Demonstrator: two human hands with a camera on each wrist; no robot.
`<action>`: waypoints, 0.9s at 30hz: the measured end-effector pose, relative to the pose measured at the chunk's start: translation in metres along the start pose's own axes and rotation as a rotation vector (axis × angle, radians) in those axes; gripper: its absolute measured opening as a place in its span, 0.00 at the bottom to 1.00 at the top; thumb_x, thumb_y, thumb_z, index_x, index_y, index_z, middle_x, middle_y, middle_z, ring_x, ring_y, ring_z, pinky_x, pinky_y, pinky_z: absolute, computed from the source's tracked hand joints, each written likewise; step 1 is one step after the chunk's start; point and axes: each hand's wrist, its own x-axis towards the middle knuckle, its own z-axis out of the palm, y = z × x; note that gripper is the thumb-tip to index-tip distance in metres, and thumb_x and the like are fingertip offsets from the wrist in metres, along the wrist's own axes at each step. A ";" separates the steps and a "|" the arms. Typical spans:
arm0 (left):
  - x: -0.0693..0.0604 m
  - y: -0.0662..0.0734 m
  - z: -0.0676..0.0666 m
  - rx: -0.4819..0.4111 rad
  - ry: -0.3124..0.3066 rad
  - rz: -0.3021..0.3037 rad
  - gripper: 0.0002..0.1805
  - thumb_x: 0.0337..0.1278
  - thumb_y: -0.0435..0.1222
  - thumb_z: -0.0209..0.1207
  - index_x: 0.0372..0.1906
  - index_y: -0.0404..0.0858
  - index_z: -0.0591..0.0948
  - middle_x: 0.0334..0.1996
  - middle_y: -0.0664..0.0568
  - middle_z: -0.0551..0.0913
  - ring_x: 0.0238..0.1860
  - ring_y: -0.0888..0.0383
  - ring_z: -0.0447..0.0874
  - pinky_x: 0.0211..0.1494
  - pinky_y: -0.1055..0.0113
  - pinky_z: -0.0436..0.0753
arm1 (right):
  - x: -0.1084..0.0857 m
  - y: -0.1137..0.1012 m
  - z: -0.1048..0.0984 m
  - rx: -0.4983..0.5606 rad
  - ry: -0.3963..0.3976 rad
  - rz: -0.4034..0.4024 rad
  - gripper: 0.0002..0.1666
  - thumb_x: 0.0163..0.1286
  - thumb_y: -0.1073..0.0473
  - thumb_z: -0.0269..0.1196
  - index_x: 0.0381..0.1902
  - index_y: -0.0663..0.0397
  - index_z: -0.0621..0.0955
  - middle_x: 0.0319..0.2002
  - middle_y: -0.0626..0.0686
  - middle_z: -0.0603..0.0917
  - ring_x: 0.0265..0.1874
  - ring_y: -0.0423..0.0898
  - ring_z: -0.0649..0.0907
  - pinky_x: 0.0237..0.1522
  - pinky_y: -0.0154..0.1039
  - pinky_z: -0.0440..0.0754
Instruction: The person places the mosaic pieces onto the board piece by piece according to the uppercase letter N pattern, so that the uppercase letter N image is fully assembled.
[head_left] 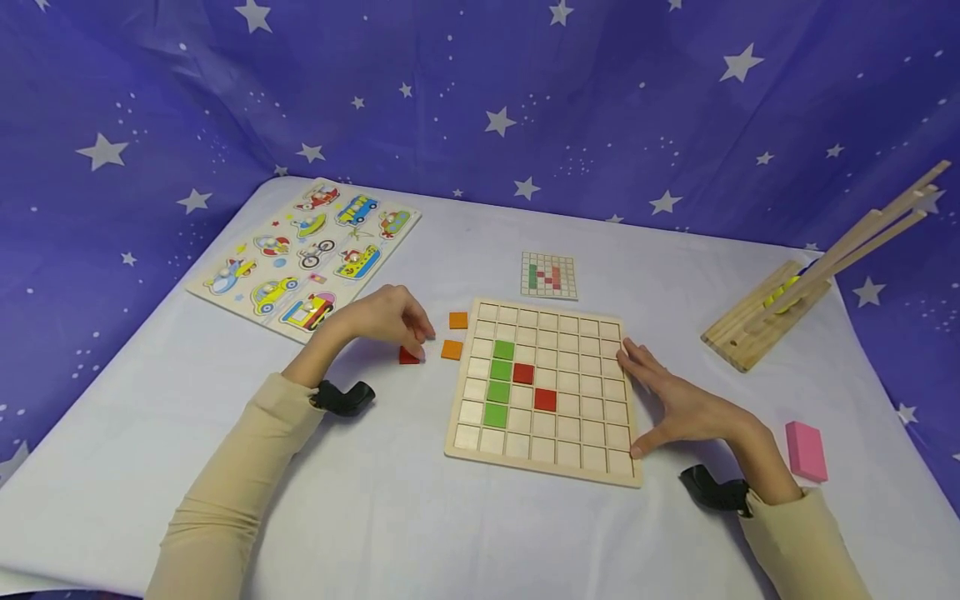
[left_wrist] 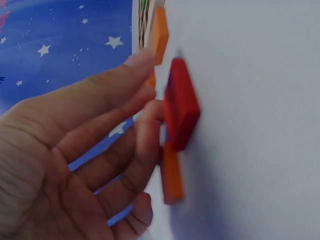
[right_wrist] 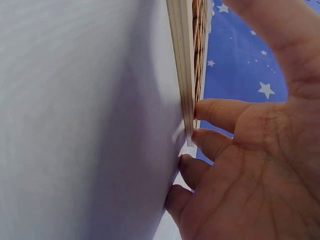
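One red tile (head_left: 407,357), on or just above the bench (head_left: 352,492) (which of the two cannot be told), is touched by the left hand (head_left: 386,321); its fingers are bent, and whether the tile is pinched cannot be told. The right hand (head_left: 678,412) is spread wide, its fingers and thumb being rested against the right edge of the grid board (head_left: 567,406). The red tile is located left of the board, near two orange tiles (head_left: 452,349). In the left wrist view it is seen nearly edge-on, its long axis directed steeply from top to bottom; in the head view it is partly covered by the fingers. The board is turned slightly, its near edge slanted toward the person at the right. On it, four green tiles (head_left: 498,392) are lined up in a column pointed toward the person, and two inset red tiles (head_left: 523,373) are stepped diagonally to their right.
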 end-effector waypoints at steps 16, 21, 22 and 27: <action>-0.010 0.002 -0.006 0.136 -0.100 -0.027 0.09 0.37 0.32 0.73 0.27 0.42 0.84 0.23 0.55 0.80 0.29 0.60 0.74 0.36 0.68 0.73 | 0.001 0.000 -0.001 -0.025 0.004 -0.001 0.78 0.36 0.44 0.80 0.76 0.61 0.47 0.77 0.59 0.34 0.75 0.65 0.36 0.66 0.72 0.43; -0.010 0.010 -0.003 0.164 -0.134 -0.013 0.10 0.37 0.31 0.71 0.28 0.42 0.82 0.24 0.55 0.78 0.29 0.59 0.73 0.36 0.68 0.72 | 0.001 0.001 -0.001 -0.019 0.001 -0.002 0.78 0.36 0.45 0.80 0.76 0.61 0.46 0.77 0.59 0.33 0.74 0.65 0.36 0.66 0.72 0.42; -0.010 0.011 -0.003 0.167 -0.138 -0.011 0.10 0.37 0.31 0.71 0.29 0.42 0.82 0.24 0.55 0.78 0.29 0.59 0.73 0.36 0.68 0.72 | 0.001 0.001 0.000 -0.017 0.001 -0.002 0.78 0.36 0.45 0.80 0.76 0.61 0.46 0.77 0.59 0.33 0.74 0.65 0.35 0.66 0.72 0.42; -0.010 0.012 -0.002 0.169 -0.132 -0.012 0.11 0.38 0.31 0.72 0.31 0.41 0.83 0.24 0.54 0.80 0.29 0.59 0.74 0.37 0.68 0.73 | 0.000 0.000 0.000 -0.009 0.000 0.001 0.78 0.36 0.45 0.80 0.76 0.62 0.46 0.77 0.59 0.33 0.74 0.66 0.35 0.66 0.72 0.42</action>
